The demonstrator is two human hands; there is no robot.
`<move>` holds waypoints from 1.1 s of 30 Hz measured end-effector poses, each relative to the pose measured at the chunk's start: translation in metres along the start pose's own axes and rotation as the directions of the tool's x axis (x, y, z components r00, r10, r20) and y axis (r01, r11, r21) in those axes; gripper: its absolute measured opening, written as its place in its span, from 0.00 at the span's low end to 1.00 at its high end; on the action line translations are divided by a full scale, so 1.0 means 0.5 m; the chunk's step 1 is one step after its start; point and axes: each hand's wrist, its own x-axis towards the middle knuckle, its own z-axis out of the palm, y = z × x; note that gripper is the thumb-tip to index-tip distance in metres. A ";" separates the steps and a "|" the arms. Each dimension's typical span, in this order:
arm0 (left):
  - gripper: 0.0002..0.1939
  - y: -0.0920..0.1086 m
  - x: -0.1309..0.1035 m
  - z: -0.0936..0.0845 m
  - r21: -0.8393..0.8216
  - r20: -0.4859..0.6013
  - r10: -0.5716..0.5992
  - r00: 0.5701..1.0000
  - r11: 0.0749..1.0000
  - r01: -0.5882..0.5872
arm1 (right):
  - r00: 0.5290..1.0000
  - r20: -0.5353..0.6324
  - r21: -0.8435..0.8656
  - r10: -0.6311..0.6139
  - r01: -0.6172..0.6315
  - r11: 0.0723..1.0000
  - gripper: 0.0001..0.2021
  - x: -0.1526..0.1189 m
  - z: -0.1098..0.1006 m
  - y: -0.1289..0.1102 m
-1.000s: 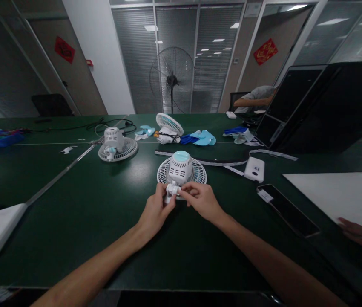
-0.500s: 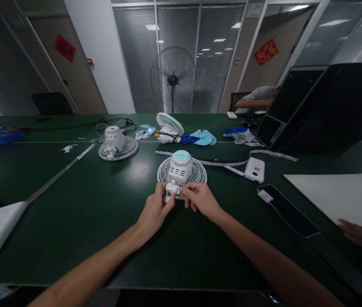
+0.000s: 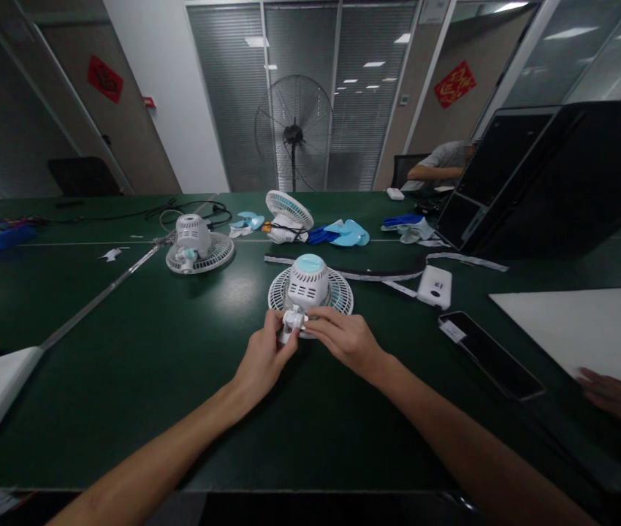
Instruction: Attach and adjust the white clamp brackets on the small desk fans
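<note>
A small white fan (image 3: 309, 282) with a light-blue cap lies grille-down on the green table in front of me. At its near side is a white bracket piece (image 3: 293, 318). My left hand (image 3: 264, 352) grips this piece between thumb and fingers from the left. From the right, my right hand (image 3: 348, 340) reaches the same piece, its thumb and fingertips pressed together at the edge. Whether something small sits between those right fingertips cannot be made out.
A second fan (image 3: 194, 245) lies at the left, a third (image 3: 288, 218) behind. Blue blades (image 3: 350, 233), a black-and-white strip, a power bank (image 3: 435, 286) and a phone (image 3: 491, 354) are about. Another person's hand (image 3: 620, 402) rests by a white board (image 3: 589, 321) at the right.
The fingers of my right hand have shifted and stretched over the near edge of the fan, closer together. My left hand keeps its grip. The whole view has moved slightly.
</note>
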 end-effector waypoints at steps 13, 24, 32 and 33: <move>0.13 -0.006 -0.002 0.002 0.008 0.015 0.030 0.999 1.000 -0.030 | 0.875 0.021 0.558 0.483 -0.411 0.721 0.12 0.011 0.037 -0.016; 0.13 -0.014 -0.001 0.001 0.026 0.011 0.023 1.000 0.999 -0.023 | 0.994 -0.099 0.151 -0.053 0.068 0.986 0.11 0.009 0.014 0.000; 0.13 -0.010 -0.002 0.002 0.035 0.006 0.050 0.999 0.998 -0.050 | 0.724 0.261 0.769 0.638 -0.555 0.316 0.15 0.018 0.043 -0.022; 0.13 -0.009 -0.001 0.002 0.034 0.007 0.051 0.999 0.998 -0.051 | 0.763 0.211 0.738 0.611 -0.534 0.413 0.14 0.016 0.037 -0.021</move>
